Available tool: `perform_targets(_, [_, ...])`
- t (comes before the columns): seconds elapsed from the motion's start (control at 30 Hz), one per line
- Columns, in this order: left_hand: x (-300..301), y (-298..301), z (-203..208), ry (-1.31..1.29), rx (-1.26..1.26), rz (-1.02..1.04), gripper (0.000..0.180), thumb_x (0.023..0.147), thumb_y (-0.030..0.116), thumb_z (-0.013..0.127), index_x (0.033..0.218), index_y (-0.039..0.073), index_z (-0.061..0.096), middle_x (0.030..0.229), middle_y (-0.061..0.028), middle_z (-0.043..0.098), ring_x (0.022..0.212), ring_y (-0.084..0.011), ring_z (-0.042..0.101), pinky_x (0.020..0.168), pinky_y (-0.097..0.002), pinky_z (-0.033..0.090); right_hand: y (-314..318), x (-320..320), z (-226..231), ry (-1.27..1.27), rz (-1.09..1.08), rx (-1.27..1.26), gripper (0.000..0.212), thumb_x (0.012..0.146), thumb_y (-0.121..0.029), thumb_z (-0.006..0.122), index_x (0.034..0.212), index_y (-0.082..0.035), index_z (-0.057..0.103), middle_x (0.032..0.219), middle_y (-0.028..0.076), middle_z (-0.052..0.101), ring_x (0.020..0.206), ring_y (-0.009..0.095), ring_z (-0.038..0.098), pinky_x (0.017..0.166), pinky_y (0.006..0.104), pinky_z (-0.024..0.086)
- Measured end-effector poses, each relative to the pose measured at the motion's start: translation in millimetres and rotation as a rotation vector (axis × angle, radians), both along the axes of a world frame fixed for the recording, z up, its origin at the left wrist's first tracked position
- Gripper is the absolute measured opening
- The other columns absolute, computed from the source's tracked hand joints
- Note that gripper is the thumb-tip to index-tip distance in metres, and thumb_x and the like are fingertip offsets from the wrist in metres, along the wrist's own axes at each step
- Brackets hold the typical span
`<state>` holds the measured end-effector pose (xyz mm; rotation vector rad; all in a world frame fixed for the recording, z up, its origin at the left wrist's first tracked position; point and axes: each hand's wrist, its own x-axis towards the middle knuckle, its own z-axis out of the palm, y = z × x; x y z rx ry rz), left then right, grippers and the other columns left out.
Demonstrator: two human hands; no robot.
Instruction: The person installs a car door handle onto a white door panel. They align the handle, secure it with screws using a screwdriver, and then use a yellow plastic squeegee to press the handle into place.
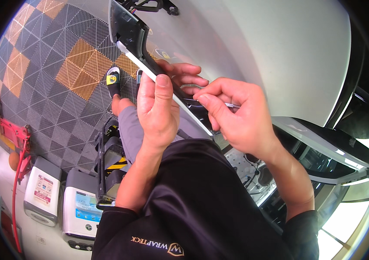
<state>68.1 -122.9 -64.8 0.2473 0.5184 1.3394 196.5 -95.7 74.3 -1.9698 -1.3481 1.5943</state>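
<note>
At the far left, a red tool [14,132] lies by the edge of the tiled floor [59,73], whose grey and orange squares spread under the scene, and two white machines with small screens [63,201] stand side by side below it. A black folding stand with yellow stripes [108,162] sits just right of them, beside the person's grey trouser leg and black shoe with a yellow patch [113,81]. The left hand [158,110] comes up from the lower edge and grips a long dark trim strip with a pale edge [137,47], thumb laid flat along the front edge and fingers [184,73] wrapped round behind it, closed on the strip. The strip runs slantwise from the upper middle down toward the right hand, held against the white car panel [271,52] that fills the upper right. The right hand [241,115] is just beside the left, its thumb and fingers pinched together on a thin metal tool [232,105], whose tip points left at the lower end of the strip. Below the right forearm an opening in the car body shows dark wiring [254,171].
</note>
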Motion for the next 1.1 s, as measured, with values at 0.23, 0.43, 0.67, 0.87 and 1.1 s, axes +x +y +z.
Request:
perform_targets(0.23, [-3,0,2,-0.046,-0.020,-0.010,0.032,0.117,0.032,0.048,0.133,0.005,0.047,0.128,-0.0256,0.066,0.108,-0.0330,0.073,0.090,-0.0409,0.062,3,-2,2,0.029,-0.041,-0.076,0.017,0.107,-0.011,0.066,0.105,0.004,0.074,0.070,0.000,0.067,0.056,0.004,0.054,0.054,0.0231,0.044])
perform_targets(0.43, [-1,-2,6,-0.048,-0.033,-0.002,0.032,0.117,0.032,0.049,0.134,0.005,0.046,0.126,-0.0251,0.066,0.103,-0.0322,0.075,0.088,-0.0399,0.062,-7,-5,2,-0.127,0.140,0.174,0.011,0.103,-0.001,0.066,0.105,0.005,0.074,0.084,0.008,0.076,0.065,0.007,0.063,0.061,0.0252,0.053])
perform_targets(0.67, [5,-7,10,0.070,-0.125,0.068,0.032,0.117,0.033,0.049,0.131,0.004,0.046,0.117,-0.0203,0.067,0.094,-0.0251,0.075,0.083,-0.0358,0.061,-14,-17,-6,-0.215,0.243,0.325,0.009,0.101,0.001,0.068,0.105,0.003,0.075,0.084,0.013,0.077,0.062,0.011,0.063,0.059,0.0282,0.052])
perform_targets(0.87, [13,-10,3,0.105,-0.123,0.119,0.028,0.117,0.029,0.050,0.126,0.003,0.047,0.106,-0.0141,0.066,0.089,-0.0206,0.072,0.080,-0.0341,0.060,-23,-16,-12,-0.394,0.409,0.430,0.007,0.098,0.000,0.071,0.104,0.000,0.072,0.080,0.012,0.073,0.060,0.019,0.068,0.054,0.0339,0.052])
perform_targets(1.1, [27,-17,13,0.143,-0.170,0.138,0.022,0.117,0.024,0.047,0.127,0.004,0.045,0.109,-0.0130,0.066,0.088,-0.0211,0.073,0.082,-0.0353,0.061,-48,-27,-17,-0.744,0.703,0.530,0.017,0.088,0.000,0.069,0.100,-0.005,0.058,0.077,0.011,0.067,0.062,0.029,0.071,0.053,0.0395,0.057])
